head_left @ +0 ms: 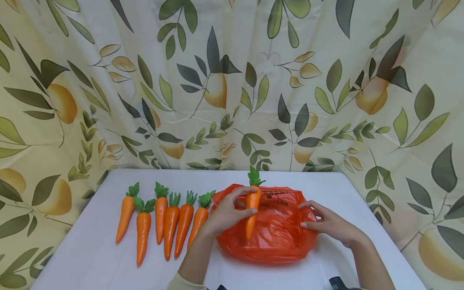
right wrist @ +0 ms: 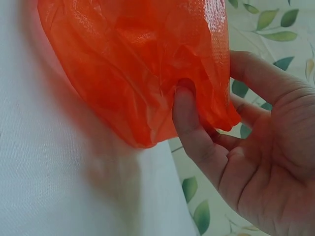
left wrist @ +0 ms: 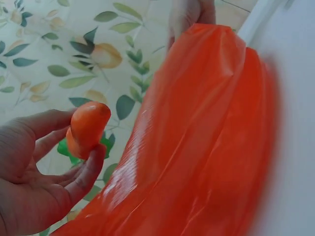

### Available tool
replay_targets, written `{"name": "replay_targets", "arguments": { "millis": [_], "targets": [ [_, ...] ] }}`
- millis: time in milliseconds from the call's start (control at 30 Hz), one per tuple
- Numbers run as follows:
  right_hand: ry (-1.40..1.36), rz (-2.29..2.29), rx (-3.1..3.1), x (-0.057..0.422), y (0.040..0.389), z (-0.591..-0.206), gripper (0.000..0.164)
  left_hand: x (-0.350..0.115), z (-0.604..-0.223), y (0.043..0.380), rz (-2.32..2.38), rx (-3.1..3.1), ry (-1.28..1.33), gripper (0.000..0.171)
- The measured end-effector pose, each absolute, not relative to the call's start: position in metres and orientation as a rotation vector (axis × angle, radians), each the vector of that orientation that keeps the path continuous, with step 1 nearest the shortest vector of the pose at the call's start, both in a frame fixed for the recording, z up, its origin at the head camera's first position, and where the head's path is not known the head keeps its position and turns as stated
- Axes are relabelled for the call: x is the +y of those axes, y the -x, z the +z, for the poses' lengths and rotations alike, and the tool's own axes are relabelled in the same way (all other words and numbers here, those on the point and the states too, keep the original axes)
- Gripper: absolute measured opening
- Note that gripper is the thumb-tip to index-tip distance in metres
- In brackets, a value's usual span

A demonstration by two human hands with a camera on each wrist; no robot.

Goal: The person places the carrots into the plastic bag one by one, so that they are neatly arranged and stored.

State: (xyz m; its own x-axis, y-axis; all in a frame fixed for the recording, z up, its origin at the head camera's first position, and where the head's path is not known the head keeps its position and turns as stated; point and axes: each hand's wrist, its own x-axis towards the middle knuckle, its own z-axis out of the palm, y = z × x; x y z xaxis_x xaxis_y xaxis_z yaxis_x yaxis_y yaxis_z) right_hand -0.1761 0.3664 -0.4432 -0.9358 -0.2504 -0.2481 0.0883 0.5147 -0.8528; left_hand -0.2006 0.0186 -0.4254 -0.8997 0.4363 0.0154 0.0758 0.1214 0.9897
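Note:
Between the thumb and fingers of my left hand (head_left: pixel 226 211) is a carrot (head_left: pixel 252 205) with a green leafy top, held upright over a red plastic bag (head_left: pixel 273 233). The left wrist view shows the carrot's orange end (left wrist: pixel 88 125) pinched in the fingertips, apart from the bag. My right hand (head_left: pixel 331 223) grips the bag's right side, thumb in front and fingers behind, as the right wrist view shows. Dark print marks the bag's upper part. What lies inside the bag is hidden.
Several carrots (head_left: pixel 143 237) with green tops lie in a loose row on the white table (head_left: pixel 90 249), left of the bag. The rightmost one is partly behind my left forearm. A leaf-and-fruit patterned curtain (head_left: pixel 224 121) hangs behind the table.

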Motion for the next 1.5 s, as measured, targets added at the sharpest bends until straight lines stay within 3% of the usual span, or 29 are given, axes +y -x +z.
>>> {"name": "replay_targets", "arguments": {
  "millis": [567,1500],
  "targets": [
    [0.121,-1.358,2.423,0.355,0.174,-0.439,0.057,0.060,-0.445,0.195,1.740,2.027,-0.548,0.045],
    [0.286,-1.370,2.380,0.344,0.171,-0.439,0.055,0.106,-0.472,0.192,1.747,2.111,-0.403,0.045]
  ]
}}
